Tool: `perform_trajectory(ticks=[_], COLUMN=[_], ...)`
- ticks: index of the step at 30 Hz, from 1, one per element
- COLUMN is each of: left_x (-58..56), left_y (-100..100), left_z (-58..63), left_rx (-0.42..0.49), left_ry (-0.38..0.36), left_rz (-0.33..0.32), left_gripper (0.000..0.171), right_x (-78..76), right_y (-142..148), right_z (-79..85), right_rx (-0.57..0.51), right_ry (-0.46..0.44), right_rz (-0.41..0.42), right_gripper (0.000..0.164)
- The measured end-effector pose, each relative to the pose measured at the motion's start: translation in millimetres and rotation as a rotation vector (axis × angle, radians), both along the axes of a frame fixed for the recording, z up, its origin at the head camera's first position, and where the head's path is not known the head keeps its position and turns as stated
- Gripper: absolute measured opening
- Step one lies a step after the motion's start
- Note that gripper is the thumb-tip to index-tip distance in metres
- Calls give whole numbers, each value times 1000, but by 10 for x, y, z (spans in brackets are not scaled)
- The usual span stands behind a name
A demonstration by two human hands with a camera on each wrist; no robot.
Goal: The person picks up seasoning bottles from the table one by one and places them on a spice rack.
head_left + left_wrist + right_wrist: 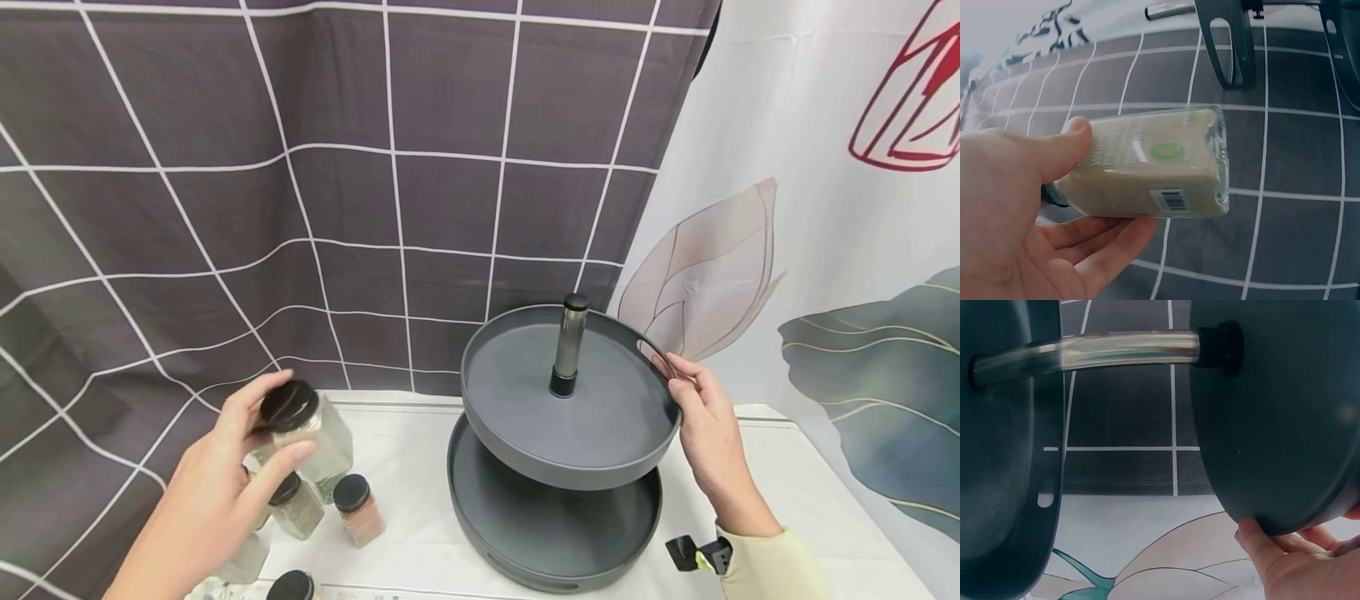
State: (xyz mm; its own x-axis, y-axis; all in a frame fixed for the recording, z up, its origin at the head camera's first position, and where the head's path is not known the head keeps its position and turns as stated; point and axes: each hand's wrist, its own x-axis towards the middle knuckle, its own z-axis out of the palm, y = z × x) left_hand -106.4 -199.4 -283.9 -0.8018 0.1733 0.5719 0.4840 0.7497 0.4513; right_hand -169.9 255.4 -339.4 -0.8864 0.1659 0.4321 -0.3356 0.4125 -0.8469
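Observation:
My left hand (204, 479) grips a square glass spice jar (330, 442) by its black-lidded end, raised over other jars. In the left wrist view, pale contents and a barcode label (1171, 200) show on the jar (1141, 164), with the thumb on one side and fingers on the other. On the right stands a grey two-tier round tray, its upper tier (510, 387) above the lower tier (551, 533). My right hand (708, 417) holds the upper tier's right rim at the handle slot. In the right wrist view, its thumb (1254, 540) lies against the underside.
Below the left hand stand several black-lidded jars, among them one with orange-brown contents (362, 517) and another near the front edge (291, 586). A metal post (571, 337) rises from the upper tier. Behind the white table (412, 467) hangs a dark gridded curtain (450, 200).

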Motion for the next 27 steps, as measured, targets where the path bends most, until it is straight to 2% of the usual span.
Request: perform_trajectory(ticks=[4, 9, 15, 22, 27], left_x=[-167, -365, -528, -751, -848], left_y=[128, 244, 390, 592, 700], left_z=[127, 214, 324, 335, 352], left_rx=[-19, -36, 23, 53, 83], left_ry=[29, 91, 96, 97, 81], left_rz=[-51, -98, -114, -192, -238], left_gripper=[71, 69, 66, 61, 60], right_x=[-5, -4, -9, -6, -12], right_y=[-11, -9, -9, -8, -12], right_z=[-8, -4, 5, -5, -5], right_rx=[-5, 15, 34, 10, 14], right_ry=[-6, -10, -19, -30, -34], right_rz=[-3, -22, -40, -42, -53], right_gripper=[40, 40, 40, 39, 39])
